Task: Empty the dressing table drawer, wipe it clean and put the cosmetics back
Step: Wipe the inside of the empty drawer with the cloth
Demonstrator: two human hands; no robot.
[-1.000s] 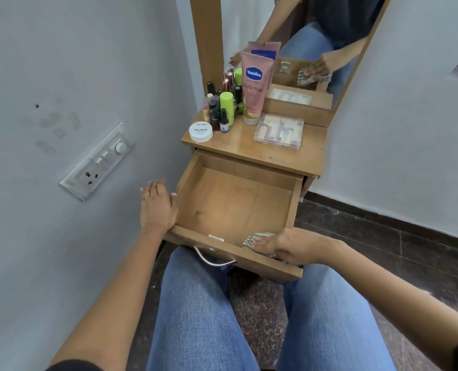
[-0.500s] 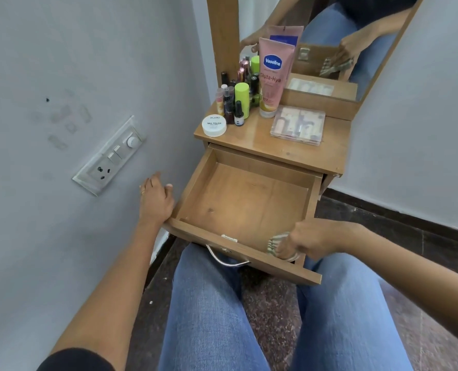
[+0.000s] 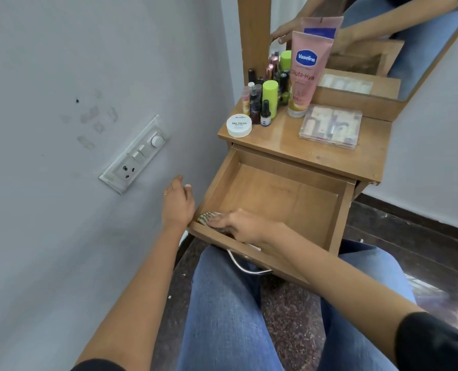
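Note:
The wooden drawer (image 3: 289, 199) of the dressing table is pulled out over my lap and holds no cosmetics. My right hand (image 3: 239, 226) lies flat in its near left corner and presses a striped green and white cloth (image 3: 205, 216) against the bottom. My left hand (image 3: 177, 206) rests against the outside of the drawer's left wall, fingers loose. On the tabletop (image 3: 278, 141) stand a pink Vaseline tube (image 3: 306, 73), a white nail polish jar (image 3: 239, 125), several small bottles (image 3: 268, 99) and a clear palette box (image 3: 331, 125).
The grey wall with a switch plate (image 3: 134, 156) runs close along the left. A mirror (image 3: 377, 49) leans behind the cosmetics. The metal drawer handle (image 3: 245, 266) hangs above my jeans-clad knees. A dark stone floor lies to the right.
My right hand has slid the cloth along the drawer's front edge from the near right corner to the near left corner. My left hand has stayed at the drawer's left wall.

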